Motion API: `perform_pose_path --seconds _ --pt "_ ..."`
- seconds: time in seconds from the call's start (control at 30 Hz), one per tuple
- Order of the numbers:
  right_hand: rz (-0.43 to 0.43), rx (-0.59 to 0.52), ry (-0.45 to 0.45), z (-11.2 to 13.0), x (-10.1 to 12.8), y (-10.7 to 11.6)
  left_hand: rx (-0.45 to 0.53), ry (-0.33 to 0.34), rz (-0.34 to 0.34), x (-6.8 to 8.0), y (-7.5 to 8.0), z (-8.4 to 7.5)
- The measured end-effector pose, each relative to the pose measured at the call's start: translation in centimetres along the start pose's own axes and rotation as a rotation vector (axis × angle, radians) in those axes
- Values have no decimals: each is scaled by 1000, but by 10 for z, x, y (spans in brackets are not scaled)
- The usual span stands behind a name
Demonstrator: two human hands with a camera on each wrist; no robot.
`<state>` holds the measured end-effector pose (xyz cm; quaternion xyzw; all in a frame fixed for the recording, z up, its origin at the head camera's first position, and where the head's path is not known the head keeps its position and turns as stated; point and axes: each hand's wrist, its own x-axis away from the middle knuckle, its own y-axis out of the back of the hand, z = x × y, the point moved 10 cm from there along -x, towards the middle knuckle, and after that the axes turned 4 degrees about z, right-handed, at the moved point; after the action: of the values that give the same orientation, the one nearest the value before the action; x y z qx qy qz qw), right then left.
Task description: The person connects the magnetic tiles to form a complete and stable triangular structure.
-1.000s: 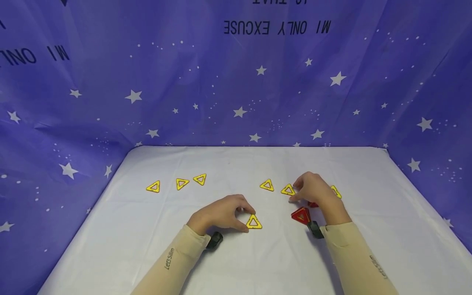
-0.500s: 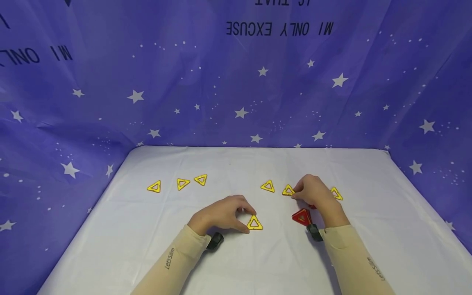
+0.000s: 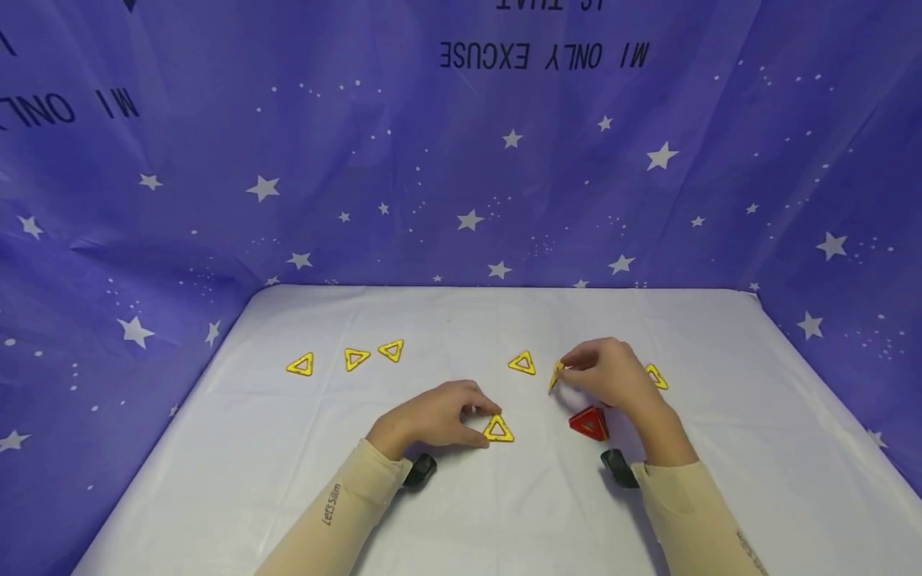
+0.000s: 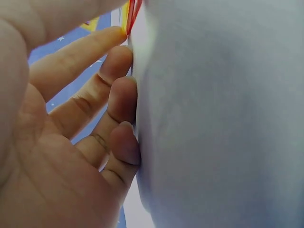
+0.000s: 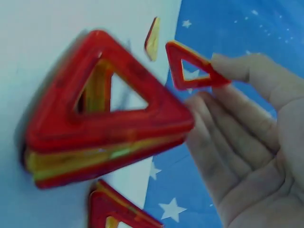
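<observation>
In the head view, my left hand (image 3: 441, 414) holds a triangular magnetic tile (image 3: 499, 430) between thumb and index finger, its yellow face up on the table. The left wrist view catches only that tile's yellow and red edge (image 4: 130, 16) at the top. My right hand (image 3: 612, 374) pinches another triangular tile (image 3: 557, 376), tilted up almost on edge; the right wrist view has its red side (image 5: 176, 69) and yellow rim. Below this hand sits a red and yellow triangular piece (image 3: 589, 424) several layers thick (image 5: 109, 135). Part of another red piece (image 5: 111, 206) shows beneath it.
Three yellow triangular tiles lie apart at the back left, one of them a yellow tile (image 3: 301, 365). Another yellow tile (image 3: 523, 363) lies left of my right hand, and a partly covered yellow tile (image 3: 656, 376) lies behind its wrist. A starry curtain (image 3: 461, 160) borders the white table (image 3: 432, 528).
My right hand has tipped its tile from flat up to nearly on edge and shifted slightly. The left hand keeps its hold, its tile nudged a little.
</observation>
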<state>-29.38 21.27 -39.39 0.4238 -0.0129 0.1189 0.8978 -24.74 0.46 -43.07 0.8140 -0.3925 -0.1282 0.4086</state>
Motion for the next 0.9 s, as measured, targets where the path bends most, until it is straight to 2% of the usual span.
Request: perform_pose_path --seconds 0.1,0.2,0.37,0.6,0.9 --pt "50 -39 106 16 5 -8 -11 -7 -7 0 1 -1" --pt "140 -77 201 30 9 -22 -26 -20 -13 0 1 -3" --pt "255 -98 313 45 14 -43 -49 -38 -11 -1 0 -7" --pt "321 -115 336 51 15 -66 -62 -44 -21 -2 -1 -8" --pt "363 -191 358 55 16 -80 -29 -24 -53 -3 2 -7"
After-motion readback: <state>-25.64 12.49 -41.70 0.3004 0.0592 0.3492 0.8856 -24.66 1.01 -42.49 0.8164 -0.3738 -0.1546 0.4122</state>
